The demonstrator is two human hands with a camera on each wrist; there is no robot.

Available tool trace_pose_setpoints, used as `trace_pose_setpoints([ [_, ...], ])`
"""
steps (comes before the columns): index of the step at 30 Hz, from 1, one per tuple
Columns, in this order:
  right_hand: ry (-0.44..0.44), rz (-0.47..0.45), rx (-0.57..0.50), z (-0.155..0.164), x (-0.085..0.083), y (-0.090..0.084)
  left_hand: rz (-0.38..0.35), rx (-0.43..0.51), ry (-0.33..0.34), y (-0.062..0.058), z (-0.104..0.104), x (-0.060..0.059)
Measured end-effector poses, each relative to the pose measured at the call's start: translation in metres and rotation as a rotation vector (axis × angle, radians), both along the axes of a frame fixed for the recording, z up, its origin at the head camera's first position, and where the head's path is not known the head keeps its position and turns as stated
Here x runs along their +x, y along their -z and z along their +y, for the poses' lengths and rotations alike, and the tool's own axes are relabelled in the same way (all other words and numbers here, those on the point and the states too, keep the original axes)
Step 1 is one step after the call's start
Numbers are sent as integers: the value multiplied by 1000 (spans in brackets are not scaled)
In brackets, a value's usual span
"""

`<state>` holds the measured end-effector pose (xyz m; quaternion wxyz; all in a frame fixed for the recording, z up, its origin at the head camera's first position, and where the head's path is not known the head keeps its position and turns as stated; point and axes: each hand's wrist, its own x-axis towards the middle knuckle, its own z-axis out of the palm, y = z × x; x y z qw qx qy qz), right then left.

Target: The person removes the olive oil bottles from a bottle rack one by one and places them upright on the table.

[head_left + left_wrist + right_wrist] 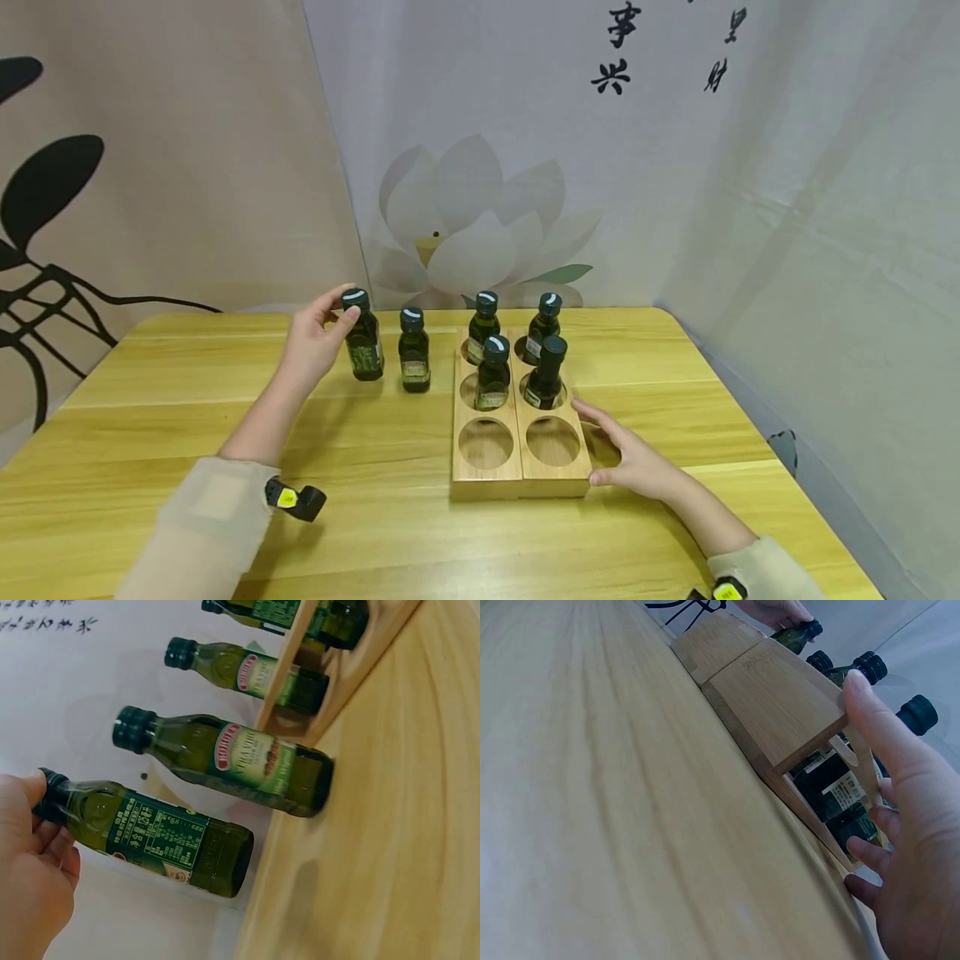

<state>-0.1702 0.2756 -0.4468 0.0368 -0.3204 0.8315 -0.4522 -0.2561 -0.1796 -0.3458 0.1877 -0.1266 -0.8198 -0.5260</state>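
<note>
My left hand (339,315) grips the cap and neck of a small dark green oil bottle (364,340) that stands on the wooden table, left of a light wooden rack (486,482) with six round holes. In the left wrist view the left hand (34,847) holds that bottle (157,834) by its top. A second bottle (414,352) stands free beside it. Several bottles (492,375) fill the rack's back and middle holes. Both front holes (552,441) are empty. My right hand (626,457) rests with straight fingers against the rack's right side (780,705).
The yellow wooden table (375,542) ends at a fabric backdrop (487,167) just behind the bottles, and its right edge (750,400) drops off beside a grey curtain. Wrist cameras (296,500) sit on both forearms.
</note>
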Motion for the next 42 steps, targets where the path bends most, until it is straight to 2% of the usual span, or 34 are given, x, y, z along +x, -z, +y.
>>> trace_pose_setpoints([
  [11,-5,-15,-5,0,0,3,-27,1,2,24,1,-7],
  [19,-11,-23,-10,-1,0,3,4,22,10,32,1,-8],
  [25,-8,-20,-7,-1,1,1,-42,15,-1,34,1,-11],
  [28,-7,-11,-5,0,1,1,-68,-4,-2,32,0,-11],
  [31,-9,-5,-4,0,1,1,-56,6,0,27,0,-10],
  [37,-8,-8,-3,0,0,-1,43,61,-31,7,5,-4],
  [42,-18,5,3,0,0,-2,131,133,-46,-10,17,4],
])
